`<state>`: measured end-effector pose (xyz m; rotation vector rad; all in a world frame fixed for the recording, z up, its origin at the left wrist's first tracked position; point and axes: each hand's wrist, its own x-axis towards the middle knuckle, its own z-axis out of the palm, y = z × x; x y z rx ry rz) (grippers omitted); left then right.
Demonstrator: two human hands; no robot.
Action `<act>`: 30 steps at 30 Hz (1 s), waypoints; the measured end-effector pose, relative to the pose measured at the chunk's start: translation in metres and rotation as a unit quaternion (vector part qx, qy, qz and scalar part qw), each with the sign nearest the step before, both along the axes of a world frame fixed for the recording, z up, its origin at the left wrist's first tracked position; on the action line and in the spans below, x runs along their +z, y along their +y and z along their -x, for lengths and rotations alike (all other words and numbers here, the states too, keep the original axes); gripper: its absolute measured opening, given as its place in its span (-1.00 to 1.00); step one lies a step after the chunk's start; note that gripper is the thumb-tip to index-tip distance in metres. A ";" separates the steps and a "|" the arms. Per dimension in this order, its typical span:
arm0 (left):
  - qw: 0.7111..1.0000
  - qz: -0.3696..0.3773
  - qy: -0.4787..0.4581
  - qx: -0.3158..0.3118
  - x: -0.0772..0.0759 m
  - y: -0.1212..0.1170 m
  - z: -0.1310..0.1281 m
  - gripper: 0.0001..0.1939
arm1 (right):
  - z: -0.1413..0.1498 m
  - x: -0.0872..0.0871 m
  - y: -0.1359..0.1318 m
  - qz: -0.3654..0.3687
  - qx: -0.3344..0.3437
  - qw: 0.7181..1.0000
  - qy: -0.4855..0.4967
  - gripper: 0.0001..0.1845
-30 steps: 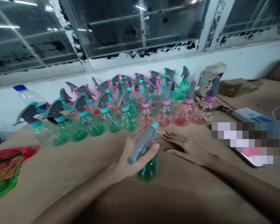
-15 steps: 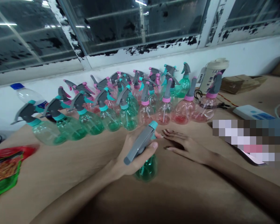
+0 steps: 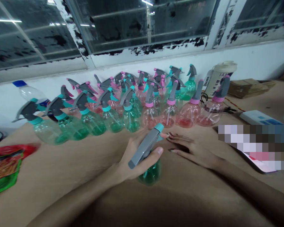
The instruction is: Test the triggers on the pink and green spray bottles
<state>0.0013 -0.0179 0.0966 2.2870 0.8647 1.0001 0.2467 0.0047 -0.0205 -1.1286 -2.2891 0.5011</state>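
Note:
My left hand (image 3: 130, 164) is wrapped round the neck of a green spray bottle (image 3: 150, 175) with a grey and turquoise trigger head. The bottle stands at the front middle of the table, its nozzle turned away from me. My right hand (image 3: 196, 149) rests on the table to the right of it, palm down, fingers stretched out and holding nothing. Its fingertips come close to the left hand's fingers near the nozzle; I cannot tell if they touch. Behind both hands stand rows of spray bottles, green ones (image 3: 115, 123) at left and pink ones (image 3: 186, 118) at right.
On the right lie a phone (image 3: 257, 159), partly blurred out, a white box (image 3: 257, 116), dark cables (image 3: 217, 108) and flat cardboard (image 3: 248, 88). A cream cup (image 3: 219, 75) stands behind. On the left are a red and green snack packet (image 3: 7, 167) and a clear plastic bottle (image 3: 29, 93).
The whole view has shifted slightly, so things appear a little farther right. Both hands keep nearly the same pose, and the left still grips the green spray bottle.

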 end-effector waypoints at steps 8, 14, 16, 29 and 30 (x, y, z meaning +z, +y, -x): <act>0.999 -0.007 0.052 -0.009 0.000 0.003 -0.001 -0.87 | 0.001 0.001 0.000 -0.001 0.006 1.000 0.017 -0.46; 0.998 0.043 0.055 -0.009 0.001 0.003 0.001 -0.80 | 0.001 0.001 -0.001 -0.001 0.003 1.000 0.004 -0.47; 0.996 0.063 0.056 -0.013 0.001 0.003 0.002 -0.64 | 0.001 0.001 -0.001 -0.003 0.005 1.000 0.005 -0.49; 0.994 0.061 0.038 0.085 -0.012 -0.019 0.015 -0.58 | 0.002 -0.002 -0.002 -0.002 0.006 1.000 -0.005 -0.44; 0.993 0.060 0.043 0.091 -0.011 -0.021 0.016 -0.70 | 0.002 -0.003 -0.002 -0.003 0.006 1.000 -0.007 -0.44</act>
